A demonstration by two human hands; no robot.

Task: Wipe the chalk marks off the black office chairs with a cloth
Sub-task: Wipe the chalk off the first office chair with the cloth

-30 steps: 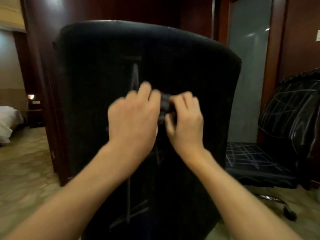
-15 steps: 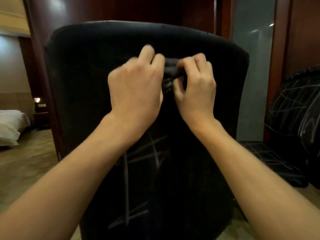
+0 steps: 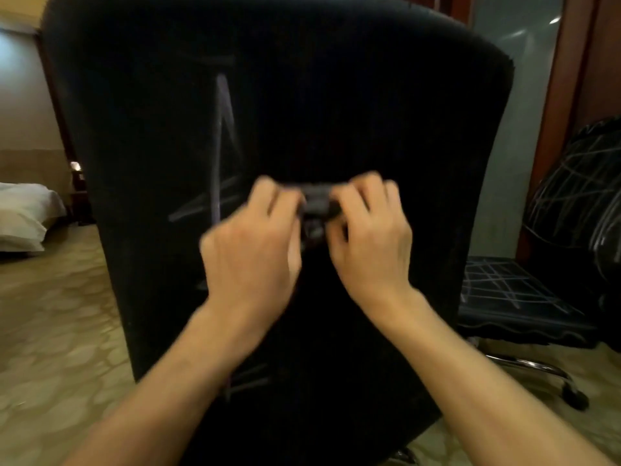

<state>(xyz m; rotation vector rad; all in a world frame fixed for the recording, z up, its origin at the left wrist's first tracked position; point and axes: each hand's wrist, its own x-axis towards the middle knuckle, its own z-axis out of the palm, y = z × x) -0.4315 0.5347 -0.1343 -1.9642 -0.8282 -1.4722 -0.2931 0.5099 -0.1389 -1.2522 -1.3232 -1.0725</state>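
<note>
A small, dark, bunched-up cloth point(image 3: 317, 205) sits between the two hands, pressed against the middle of the back of the tall black fabric office chair point(image 3: 353, 95). The left hand point(image 3: 250, 250) grips its left end with curled fingers; the right hand point(image 3: 369, 243) pinches its right end the same way. Pale chalk lines point(image 3: 220, 146) run down the chair back just left of the hands. To the right stands a second black office chair point(image 3: 524, 297), its seat and backrest crossed with chalk strokes. A white bed point(image 3: 23, 213) lies far left.
</note>
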